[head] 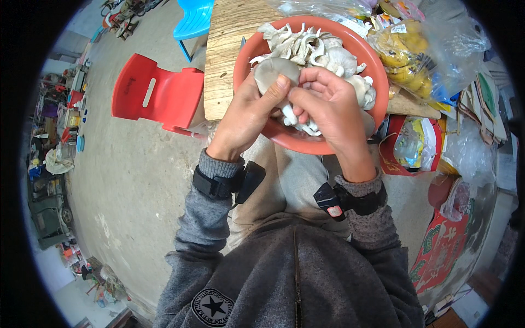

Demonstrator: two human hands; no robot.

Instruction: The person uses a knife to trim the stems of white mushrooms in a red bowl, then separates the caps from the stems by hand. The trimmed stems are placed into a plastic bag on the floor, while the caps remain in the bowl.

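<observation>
A large grey oyster mushroom (275,70) is held over the near left part of a reddish plastic basin (382,88). My left hand (254,108) grips its cap, with the thumb on top. My right hand (330,102) is close against it, thumb and fingertips pinched at the cap's right edge; whether a piece lies between them is hidden. The mushroom's white stem (287,111) points down toward me between the hands. Inside the basin, torn strips of mushroom (293,45) lie at the far left, and whole caps (342,61) lie at the right.
The basin stands on a wooden table (223,53). Left of it are a red plastic chair (160,92) and a blue one (196,20). Bananas in a clear bag (406,61) lie on the right. Below them stands a red paper bag (410,147) with packaging inside.
</observation>
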